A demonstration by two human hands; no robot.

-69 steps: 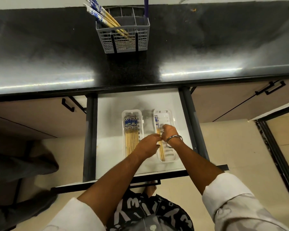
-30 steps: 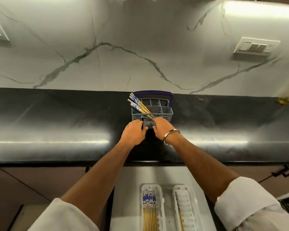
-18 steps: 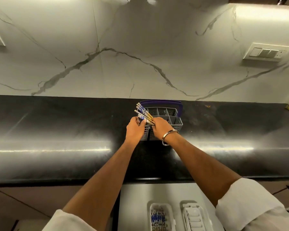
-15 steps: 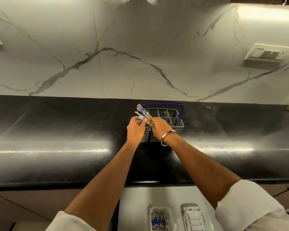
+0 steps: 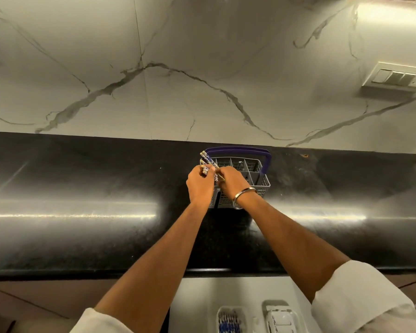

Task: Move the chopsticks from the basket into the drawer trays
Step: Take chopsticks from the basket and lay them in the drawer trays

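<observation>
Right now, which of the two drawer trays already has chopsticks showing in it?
The left tray: blue-patterned chopstick ends fill it. The right tray shows only white ribs.

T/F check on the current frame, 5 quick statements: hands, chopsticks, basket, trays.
1. Both hands are at the chopsticks in the grey basket. True: left hand and right hand both have fingers curled on them.
2. The basket's handle is red. False: the handle is purple.
3. The basket stands on the black countertop. True.
4. The bracelet is on the left wrist. False: the bracelet is on the right wrist.
5. Both drawer trays look full. False: the left tray shows chopsticks; the right tray shows none in its visible part.
</observation>
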